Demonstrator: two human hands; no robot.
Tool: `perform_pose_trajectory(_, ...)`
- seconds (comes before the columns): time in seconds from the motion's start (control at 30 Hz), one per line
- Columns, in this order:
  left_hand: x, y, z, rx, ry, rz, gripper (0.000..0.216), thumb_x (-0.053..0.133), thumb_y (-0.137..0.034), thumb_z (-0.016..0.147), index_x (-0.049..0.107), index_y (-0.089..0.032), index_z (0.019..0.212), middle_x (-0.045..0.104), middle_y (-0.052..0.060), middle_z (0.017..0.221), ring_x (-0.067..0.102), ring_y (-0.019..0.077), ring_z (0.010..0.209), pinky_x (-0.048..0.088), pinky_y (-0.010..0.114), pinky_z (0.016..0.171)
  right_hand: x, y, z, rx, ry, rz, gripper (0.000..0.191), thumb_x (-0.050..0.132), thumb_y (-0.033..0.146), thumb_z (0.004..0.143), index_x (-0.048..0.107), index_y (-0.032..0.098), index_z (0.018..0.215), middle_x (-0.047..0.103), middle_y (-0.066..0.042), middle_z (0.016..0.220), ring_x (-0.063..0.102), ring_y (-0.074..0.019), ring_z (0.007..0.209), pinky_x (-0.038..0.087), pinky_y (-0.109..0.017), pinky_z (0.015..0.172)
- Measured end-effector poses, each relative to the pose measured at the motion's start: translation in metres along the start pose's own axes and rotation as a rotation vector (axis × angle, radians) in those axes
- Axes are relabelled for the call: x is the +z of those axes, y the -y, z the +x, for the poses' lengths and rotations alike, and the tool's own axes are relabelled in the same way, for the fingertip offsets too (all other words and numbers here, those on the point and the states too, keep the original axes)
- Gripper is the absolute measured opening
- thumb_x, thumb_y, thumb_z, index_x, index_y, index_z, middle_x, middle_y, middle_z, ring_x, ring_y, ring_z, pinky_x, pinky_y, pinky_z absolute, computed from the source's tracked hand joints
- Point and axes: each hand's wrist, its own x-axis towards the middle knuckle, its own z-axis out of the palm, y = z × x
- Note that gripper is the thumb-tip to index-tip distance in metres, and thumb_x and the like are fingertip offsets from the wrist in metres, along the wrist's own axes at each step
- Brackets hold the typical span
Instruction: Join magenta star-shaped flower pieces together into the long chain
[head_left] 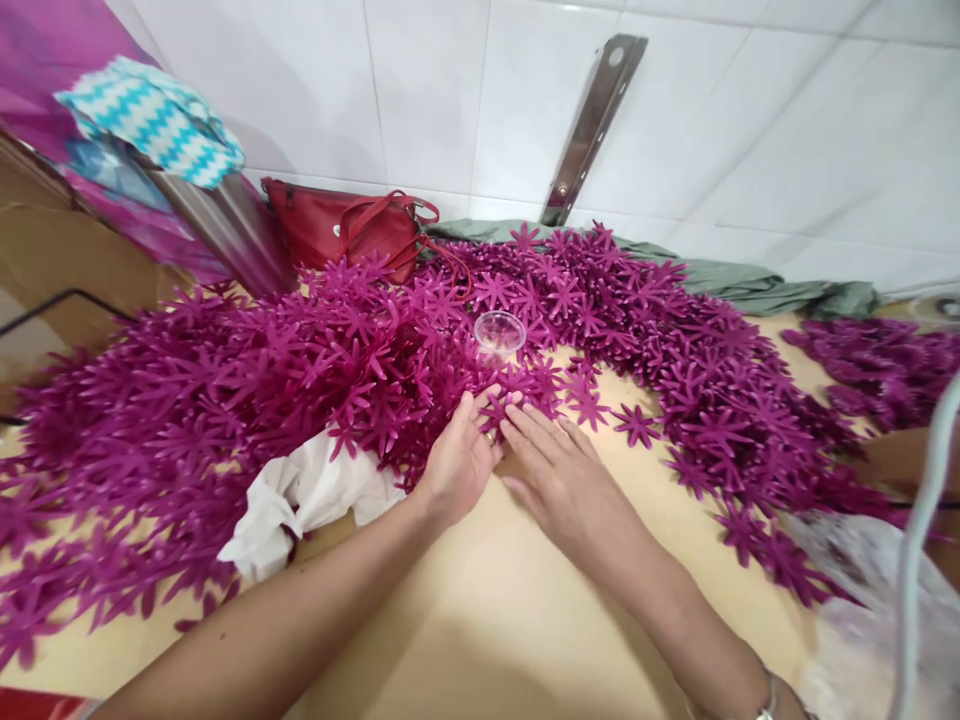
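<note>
The left hand point(459, 460), palm up, fingers loosely curled, meets the straight-fingered right hand point(564, 478) at a purple flower point(496, 410) between their fingertips, probably to steady it; I cannot tell whether either pinches. A clear cup point(500, 333) sits just beyond.

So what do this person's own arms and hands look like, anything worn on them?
Both hands are ungloved, and no sleeves show on the forearms in view. The left hand wears a gold-coloured ring on a finger. On the right arm, above the right hand, sits a thin, silvery bracelet.
</note>
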Motion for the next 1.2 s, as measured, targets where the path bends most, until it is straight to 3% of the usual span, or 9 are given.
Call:
perform_pose_trajectory(0.1, -0.003, 0.002, 0.001, 0.046, 0.026, 0.016, 0.031, 0.066, -0.035, 0.095, 0.069, -0.021, 0.123, 0.070, 0.012, 0.138, 0.057, 0.0273, 0.140, 0.042, 0.046, 0.117, -0.008, -0.016, 0.005, 0.009, -0.038, 0.146, 0.044, 0.059, 0.020, 0.099, 0.062, 0.016, 0.143, 0.063, -0.020, 0.148, 0.058, -0.0336, 0.140, 0.048, -0.061, 0.114)
perform_pose_trajectory(0.23, -0.007, 0.005, 0.001, 0.082, 0.060, 0.042, 0.036, 0.074, -0.017, 0.083, 0.070, -0.020, 0.119, 0.076, 0.010, 0.127, 0.062, 0.0267, 0.134, 0.041, 0.049, 0.117, -0.007, -0.032, 0.022, 0.122, -0.287, 0.433, 0.029, 0.060, 0.025, 0.099, 0.072, 0.017, 0.125, 0.075, -0.015, 0.128, 0.069, -0.0273, 0.122, 0.053, -0.051, 0.109)
perform_pose_trajectory(0.33, -0.009, 0.005, 0.002, 0.086, 0.105, 0.093, 0.042, 0.080, -0.013, 0.079, 0.071, -0.022, 0.119, 0.079, 0.006, 0.119, 0.069, 0.0237, 0.124, 0.043, 0.046, 0.115, 0.008, -0.034, 0.031, 0.287, -0.451, 0.629, 0.020, 0.062, 0.028, 0.098, 0.073, 0.019, 0.112, 0.077, -0.011, 0.113, 0.073, -0.0241, 0.106, 0.058, -0.044, 0.099)
perform_pose_trajectory(0.43, -0.010, 0.005, 0.004, 0.072, 0.129, 0.142, 0.042, 0.085, -0.016, 0.077, 0.074, -0.022, 0.117, 0.080, 0.006, 0.114, 0.072, 0.0219, 0.114, 0.047, 0.043, 0.111, 0.024, -0.031, 0.031, 0.367, -0.545, 0.730, 0.022, 0.063, 0.030, 0.097, 0.072, 0.018, 0.113, 0.075, -0.012, 0.116, 0.071, -0.0236, 0.108, 0.058, -0.042, 0.098)
perform_pose_trajectory(0.63, -0.009, 0.005, 0.002, 0.074, 0.138, 0.190, 0.035, 0.089, -0.022, 0.075, 0.077, -0.020, 0.108, 0.080, 0.006, 0.108, 0.074, 0.0200, 0.101, 0.053, 0.039, 0.103, 0.036, -0.034, 0.022, 0.328, -0.509, 0.781, 0.025, 0.066, 0.031, 0.097, 0.071, 0.021, 0.119, 0.073, -0.010, 0.124, 0.069, -0.0230, 0.117, 0.053, -0.043, 0.106)
perform_pose_trajectory(0.77, -0.008, 0.006, -0.001, 0.073, 0.119, 0.218, 0.034, 0.091, -0.023, 0.074, 0.076, -0.018, 0.104, 0.079, 0.004, 0.098, 0.073, 0.0157, 0.091, 0.055, 0.035, 0.099, 0.038, -0.032, 0.021, 0.283, -0.571, 0.776, 0.017, 0.069, 0.026, 0.095, 0.074, 0.024, 0.112, 0.076, -0.006, 0.113, 0.071, -0.0211, 0.108, 0.054, -0.039, 0.102)
perform_pose_trajectory(0.97, -0.008, 0.006, -0.005, 0.083, 0.142, 0.241, 0.031, 0.089, -0.027, 0.077, 0.074, -0.019, 0.103, 0.079, 0.004, 0.102, 0.073, 0.0175, 0.095, 0.055, 0.038, 0.102, 0.036, -0.025, 0.020, 0.330, -0.628, 0.771, 0.017, 0.073, 0.023, 0.093, 0.075, 0.027, 0.109, 0.076, -0.003, 0.108, 0.071, -0.0212, 0.102, 0.055, -0.039, 0.096)
perform_pose_trajectory(1.2, -0.008, 0.007, -0.004, 0.109, 0.167, 0.277, 0.032, 0.089, -0.028, 0.078, 0.075, -0.019, 0.105, 0.078, 0.005, 0.106, 0.072, 0.0173, 0.099, 0.055, 0.037, 0.103, 0.033, -0.023, 0.018, 0.218, -0.689, 0.605, 0.013, 0.071, 0.018, 0.095, 0.072, 0.027, 0.104, 0.073, -0.003, 0.106, 0.067, -0.0216, 0.103, 0.054, -0.042, 0.096)
